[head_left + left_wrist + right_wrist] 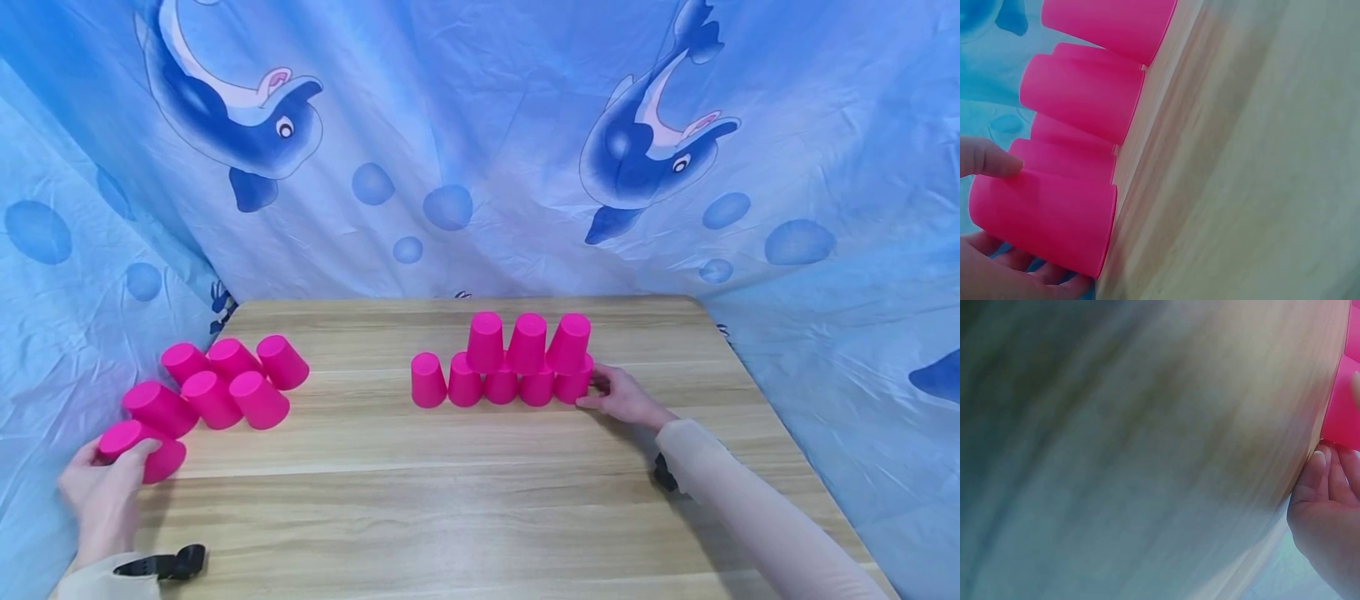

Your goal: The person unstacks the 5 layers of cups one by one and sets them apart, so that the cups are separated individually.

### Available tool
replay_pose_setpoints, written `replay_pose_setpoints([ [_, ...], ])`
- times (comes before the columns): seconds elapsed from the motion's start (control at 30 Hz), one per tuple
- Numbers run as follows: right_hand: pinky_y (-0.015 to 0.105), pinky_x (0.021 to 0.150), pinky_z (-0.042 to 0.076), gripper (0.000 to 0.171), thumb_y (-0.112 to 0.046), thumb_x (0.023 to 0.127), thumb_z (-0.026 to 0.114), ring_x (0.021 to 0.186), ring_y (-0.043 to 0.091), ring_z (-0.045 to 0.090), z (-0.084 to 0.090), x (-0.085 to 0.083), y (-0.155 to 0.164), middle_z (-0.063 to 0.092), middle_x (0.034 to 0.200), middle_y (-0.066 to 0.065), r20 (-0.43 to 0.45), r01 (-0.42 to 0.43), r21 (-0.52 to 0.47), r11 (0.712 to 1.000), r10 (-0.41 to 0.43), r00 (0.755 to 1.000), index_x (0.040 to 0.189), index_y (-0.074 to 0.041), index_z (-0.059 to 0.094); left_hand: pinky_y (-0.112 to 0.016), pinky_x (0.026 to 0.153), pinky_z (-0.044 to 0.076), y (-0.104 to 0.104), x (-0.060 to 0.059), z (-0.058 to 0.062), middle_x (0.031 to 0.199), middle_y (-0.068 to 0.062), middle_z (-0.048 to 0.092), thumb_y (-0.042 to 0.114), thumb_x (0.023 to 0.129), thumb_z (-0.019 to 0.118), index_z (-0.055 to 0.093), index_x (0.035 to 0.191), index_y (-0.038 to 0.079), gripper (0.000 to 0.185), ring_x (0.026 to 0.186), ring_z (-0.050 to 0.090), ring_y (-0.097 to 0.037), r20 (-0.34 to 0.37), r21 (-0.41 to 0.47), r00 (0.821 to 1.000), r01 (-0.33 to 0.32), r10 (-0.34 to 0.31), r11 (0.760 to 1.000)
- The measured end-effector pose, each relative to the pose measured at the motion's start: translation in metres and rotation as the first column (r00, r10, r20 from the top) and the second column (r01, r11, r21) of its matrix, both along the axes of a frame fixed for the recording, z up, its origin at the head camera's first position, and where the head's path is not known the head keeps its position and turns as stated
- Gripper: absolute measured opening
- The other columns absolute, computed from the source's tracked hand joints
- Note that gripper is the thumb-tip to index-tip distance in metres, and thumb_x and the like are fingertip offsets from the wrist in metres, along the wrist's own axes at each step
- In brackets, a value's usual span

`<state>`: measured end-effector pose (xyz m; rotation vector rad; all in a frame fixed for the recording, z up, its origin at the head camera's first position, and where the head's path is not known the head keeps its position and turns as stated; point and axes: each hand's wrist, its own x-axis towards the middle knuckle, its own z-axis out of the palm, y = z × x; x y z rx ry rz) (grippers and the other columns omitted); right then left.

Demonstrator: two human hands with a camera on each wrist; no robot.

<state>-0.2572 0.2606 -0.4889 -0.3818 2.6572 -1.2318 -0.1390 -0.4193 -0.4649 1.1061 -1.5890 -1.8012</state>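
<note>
At the left table edge my left hand (101, 487) grips a pink cup (167, 458), its thumb on one side and the fingers on the other. Behind that cup several more upside-down pink cups (212, 400) lean at a slant in a cluster. Right of the table's middle stands a row of upside-down pink cups (427, 382), with three pink cups (527, 343) forming a second level. My right hand (626, 397) holds the row's rightmost cup (573, 385) from its right side. Only part of this cup (1341, 415) shows in the right wrist view.
The wooden table (420, 517) extends in front of both groups and between them. A blue curtain (495, 100) with dolphins and bubbles hangs around its back and sides. Black straps (172, 564) sit on both wrists.
</note>
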Motion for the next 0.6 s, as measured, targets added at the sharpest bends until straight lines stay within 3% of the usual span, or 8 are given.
replay_pose_setpoints([
  [0.27, 0.047, 0.094, 0.045, 0.059, -0.018, 0.081, 0.078, 0.111, 0.028, 0.054, -0.002, -0.001, 0.001, 0.057, 0.125, 0.008, -0.002, 0.002, 0.004, 1.000, -0.002, 1.000, 0.133, -0.008, 0.052, -0.007, 0.064, 0.040, -0.001, 0.002, 0.000, 0.101, 0.016, 0.053, 0.007, 0.066, 0.087, 0.058, 0.120, 0.027, 0.065, 0.093, 0.046, 0.000, 0.077, -0.031, 0.997, 0.020, -0.017, 0.999],
  [0.43, 0.048, 0.095, 0.044, 0.059, -0.018, 0.081, 0.078, 0.112, 0.030, 0.054, -0.002, -0.001, 0.001, 0.057, 0.126, 0.009, -0.007, 0.003, 0.007, 1.000, -0.003, 1.000, 0.133, -0.007, 0.053, -0.014, 0.096, 0.036, 0.005, 0.002, 0.007, 0.126, 0.011, 0.050, 0.023, 0.063, 0.091, 0.047, 0.138, 0.027, 0.087, 0.111, 0.044, -0.003, 0.096, -0.103, 0.995, 0.014, -0.004, 0.995],
  [0.53, 0.048, 0.095, 0.044, 0.059, -0.018, 0.081, 0.078, 0.113, 0.029, 0.054, -0.002, -0.002, 0.001, 0.057, 0.126, 0.009, -0.004, 0.009, 0.011, 1.000, -0.009, 1.000, 0.133, -0.008, 0.053, -0.024, 0.107, 0.027, 0.012, 0.003, 0.014, 0.141, 0.005, 0.043, 0.028, 0.069, 0.087, 0.041, 0.144, 0.023, 0.088, 0.125, 0.039, -0.006, 0.108, -0.263, 0.994, 0.009, 0.020, 0.965],
  [0.6, 0.047, 0.096, 0.043, 0.059, -0.018, 0.081, 0.078, 0.113, 0.029, 0.053, -0.002, -0.002, 0.001, 0.057, 0.126, 0.008, 0.001, 0.016, 0.011, 1.000, -0.016, 1.000, 0.133, -0.009, 0.053, -0.023, 0.107, 0.025, 0.017, 0.003, 0.020, 0.142, 0.005, 0.045, 0.032, 0.071, 0.084, 0.045, 0.142, 0.023, 0.081, 0.128, 0.039, -0.007, 0.106, -0.402, 0.993, -0.007, 0.054, 0.916],
])
